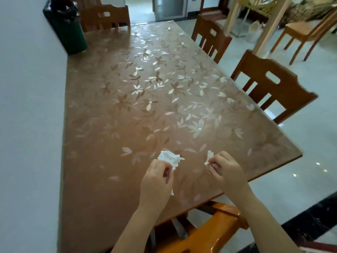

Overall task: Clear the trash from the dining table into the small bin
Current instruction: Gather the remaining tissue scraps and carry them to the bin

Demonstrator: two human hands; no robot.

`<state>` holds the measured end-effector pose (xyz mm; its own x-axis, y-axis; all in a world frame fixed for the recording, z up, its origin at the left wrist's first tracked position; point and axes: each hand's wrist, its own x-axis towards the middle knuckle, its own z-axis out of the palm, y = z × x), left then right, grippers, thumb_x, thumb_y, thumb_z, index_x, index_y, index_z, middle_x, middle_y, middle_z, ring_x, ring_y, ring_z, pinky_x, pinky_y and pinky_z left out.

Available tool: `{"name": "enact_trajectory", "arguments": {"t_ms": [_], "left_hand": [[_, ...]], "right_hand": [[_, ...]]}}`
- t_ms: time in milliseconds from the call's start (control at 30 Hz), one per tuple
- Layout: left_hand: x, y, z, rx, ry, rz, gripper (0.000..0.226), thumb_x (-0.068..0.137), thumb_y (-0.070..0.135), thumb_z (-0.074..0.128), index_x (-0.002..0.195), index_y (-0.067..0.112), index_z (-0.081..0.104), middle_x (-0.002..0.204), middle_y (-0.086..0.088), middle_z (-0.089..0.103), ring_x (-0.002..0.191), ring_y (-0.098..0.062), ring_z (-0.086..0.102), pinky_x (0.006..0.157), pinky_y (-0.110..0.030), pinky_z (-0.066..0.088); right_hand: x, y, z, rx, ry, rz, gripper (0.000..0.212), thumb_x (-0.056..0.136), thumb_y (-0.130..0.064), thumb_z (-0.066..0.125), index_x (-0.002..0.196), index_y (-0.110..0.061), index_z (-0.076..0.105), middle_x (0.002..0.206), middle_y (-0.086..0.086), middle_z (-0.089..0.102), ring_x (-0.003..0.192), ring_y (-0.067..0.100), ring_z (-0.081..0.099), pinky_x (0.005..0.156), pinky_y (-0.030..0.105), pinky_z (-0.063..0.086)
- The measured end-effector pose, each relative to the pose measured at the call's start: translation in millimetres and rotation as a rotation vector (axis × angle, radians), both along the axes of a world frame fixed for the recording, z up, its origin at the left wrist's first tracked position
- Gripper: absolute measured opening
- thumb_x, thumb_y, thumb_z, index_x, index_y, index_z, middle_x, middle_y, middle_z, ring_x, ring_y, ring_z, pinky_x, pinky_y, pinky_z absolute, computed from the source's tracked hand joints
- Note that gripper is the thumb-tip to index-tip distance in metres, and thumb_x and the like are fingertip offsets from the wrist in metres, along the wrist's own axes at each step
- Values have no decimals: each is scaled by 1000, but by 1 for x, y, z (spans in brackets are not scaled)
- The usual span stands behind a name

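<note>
Bin point(66, 27), small and dark green with a black liner, stood at the far left corner of the flower-patterned dining table point(127, 92), well apart from my hands. My left hand point(156, 179) pinched a crumpled white tissue point(170, 158) above the near tabletop. My right hand point(226, 172) pinched a smaller tissue scrap point(209, 159). Wooden chairs point(269, 84) stood along the right side.

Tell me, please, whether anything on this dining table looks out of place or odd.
The small bin stands on the table itself, at its far left corner against the wall, an unusual spot for a bin. Nothing looks spilled or damaged.
</note>
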<state>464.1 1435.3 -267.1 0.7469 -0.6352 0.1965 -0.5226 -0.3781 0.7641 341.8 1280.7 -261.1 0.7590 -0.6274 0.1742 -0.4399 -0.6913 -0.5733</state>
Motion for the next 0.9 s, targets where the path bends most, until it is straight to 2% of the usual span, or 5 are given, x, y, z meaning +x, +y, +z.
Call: {"name": "enact_trajectory", "arguments": {"t_ms": [167,400,567,800,900], "left_hand": [[-35,-47,5,-2,-44,-182,17,77,-1,66,76,13,58,76,3,55,67,-9,53,59,-24,49],[-108,-146,7,7,-78,-344,15,76,-2,67,73,10,58,74,1,55,64,-15,54,57,-29,48],[-193,-235,12,2,-84,-460,13,75,1,68,73,9,59,75,-1,55,64,-19,53,57,-34,48],[-312,-353,21,-27,-120,-667,13,73,-7,67,76,4,62,75,-5,58,60,-20,54,54,-32,49],[-342,-391,19,-15,-113,-725,14,72,-10,67,74,3,61,74,-5,58,60,-21,54,54,-37,51]], "right_hand": [[-56,-28,12,4,-65,-132,5,78,-6,67,81,-7,63,79,3,58,70,13,54,63,16,48],[-152,-94,0,0,-63,-360,8,78,-5,67,77,-9,61,75,-1,52,66,14,51,59,14,39],[-245,-164,3,-10,-71,-467,8,77,-3,67,76,-7,60,73,5,55,66,20,54,58,31,48],[-369,-247,11,-38,-86,-631,9,76,-1,68,78,-6,61,75,6,56,67,21,55,60,29,47],[-403,-274,9,-27,-101,-709,7,77,-2,67,78,-6,62,75,7,56,67,21,57,58,25,45]]}}
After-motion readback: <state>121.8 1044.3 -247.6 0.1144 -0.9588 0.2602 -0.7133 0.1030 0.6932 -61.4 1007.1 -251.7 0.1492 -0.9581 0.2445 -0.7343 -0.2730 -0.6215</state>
